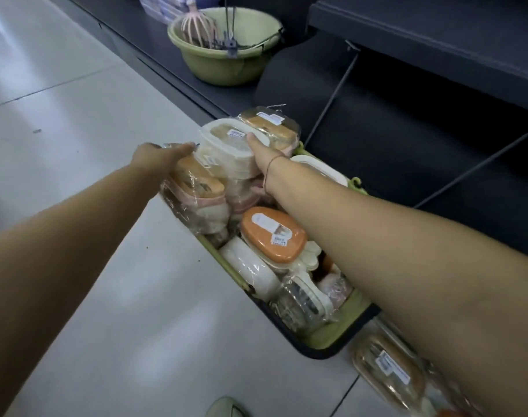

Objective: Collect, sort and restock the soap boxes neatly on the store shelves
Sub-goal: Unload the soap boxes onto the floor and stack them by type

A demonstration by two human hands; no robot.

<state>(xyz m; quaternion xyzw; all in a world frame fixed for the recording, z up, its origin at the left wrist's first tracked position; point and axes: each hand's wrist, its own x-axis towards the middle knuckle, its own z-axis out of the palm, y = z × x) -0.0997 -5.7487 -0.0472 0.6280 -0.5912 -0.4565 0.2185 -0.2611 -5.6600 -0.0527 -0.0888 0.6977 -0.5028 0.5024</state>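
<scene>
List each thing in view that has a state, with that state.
white stack, wrapped, held between both hands
left hand, fingers straight, pressing the stack's side
right hand, thumb over the stack's lid, gripping
basket, full of wrapped soap boxes
orange box, closed, lying on top of the others
bowl, upright on the shelf, holding tools

Ahead of you sits a green bowl (220, 67) — in it a pink claw-shaped tool (193, 27) and some thin metal wires (230, 40). Beyond the bowl you see pale packets (160, 6), too blurred to read. Tiled floor (76, 145) spreads to your left — a shoe tip (226, 408) shows at the bottom edge.
</scene>
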